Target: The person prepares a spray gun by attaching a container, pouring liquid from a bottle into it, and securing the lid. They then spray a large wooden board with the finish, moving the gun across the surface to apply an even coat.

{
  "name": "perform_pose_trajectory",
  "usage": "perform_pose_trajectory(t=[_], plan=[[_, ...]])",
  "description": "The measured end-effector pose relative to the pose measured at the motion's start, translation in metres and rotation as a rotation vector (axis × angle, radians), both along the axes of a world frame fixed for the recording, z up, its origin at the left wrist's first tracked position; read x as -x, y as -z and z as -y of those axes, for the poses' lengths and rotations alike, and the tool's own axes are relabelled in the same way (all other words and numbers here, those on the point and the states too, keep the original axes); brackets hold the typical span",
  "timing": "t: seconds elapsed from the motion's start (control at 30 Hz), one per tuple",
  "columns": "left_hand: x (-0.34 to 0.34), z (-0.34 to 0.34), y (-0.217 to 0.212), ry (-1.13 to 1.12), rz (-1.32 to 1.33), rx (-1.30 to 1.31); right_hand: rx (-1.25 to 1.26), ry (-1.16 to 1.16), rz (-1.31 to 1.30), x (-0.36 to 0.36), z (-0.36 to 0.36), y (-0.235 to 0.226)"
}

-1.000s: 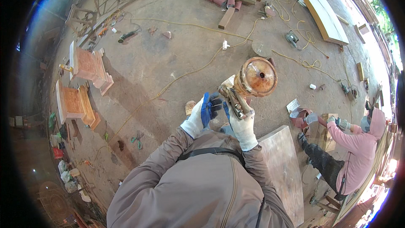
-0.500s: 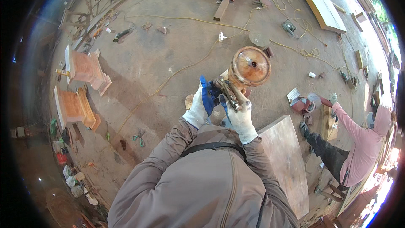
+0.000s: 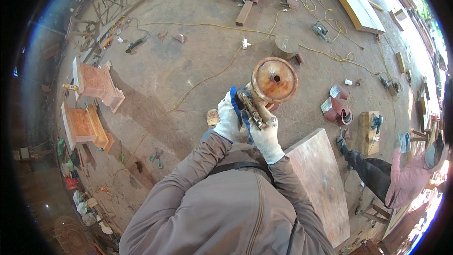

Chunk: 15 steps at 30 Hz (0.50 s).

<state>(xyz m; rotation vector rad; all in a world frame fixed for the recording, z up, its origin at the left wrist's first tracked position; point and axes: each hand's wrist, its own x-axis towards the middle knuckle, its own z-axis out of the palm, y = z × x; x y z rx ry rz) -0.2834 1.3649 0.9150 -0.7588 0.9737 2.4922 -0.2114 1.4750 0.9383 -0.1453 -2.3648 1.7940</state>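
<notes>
A spray gun (image 3: 251,108) with a round cup (image 3: 275,80) sits just right of the middle of the frame, held off the floor. The cup is stained amber and brown, glossy on its lid, with a small dark hole at the centre; the metal body below looks dull and smeared.

Both hands wear white gloves with blue palms. The right hand (image 3: 266,140) wraps around the gun from the lower right. The left hand (image 3: 228,119) lies against its left side, blue fingers bent; whether they pinch any part cannot be told. Both grey-brown sleeves (image 3: 188,160) rise from the lower edge, elbows bent.

Beneath is a worn brown floor (image 3: 160,75), crossed by a yellow cord (image 3: 176,107). Two wooden pedestals (image 3: 98,84) lie at left, a wooden slab (image 3: 321,184) at lower right, a long pale panel (image 3: 354,2) at upper right. A co-worker in pink (image 3: 409,186) is at the right edge, near a wooden block (image 3: 367,137).
</notes>
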Motion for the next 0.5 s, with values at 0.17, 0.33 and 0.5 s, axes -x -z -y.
perform_pose_trajectory(t=[0.17,0.33,0.5], plan=[[-0.004,-0.003,-0.001,-0.016,-0.045,0.016,-0.041,-0.01,-0.036,0.001,-0.002,0.0],[0.009,0.006,-0.003,0.156,0.01,0.109,-0.051,0.039,-0.141,0.003,0.0,-0.002],[0.008,0.007,0.014,0.035,0.036,0.126,0.036,-0.006,-0.084,0.001,0.004,-0.012]])
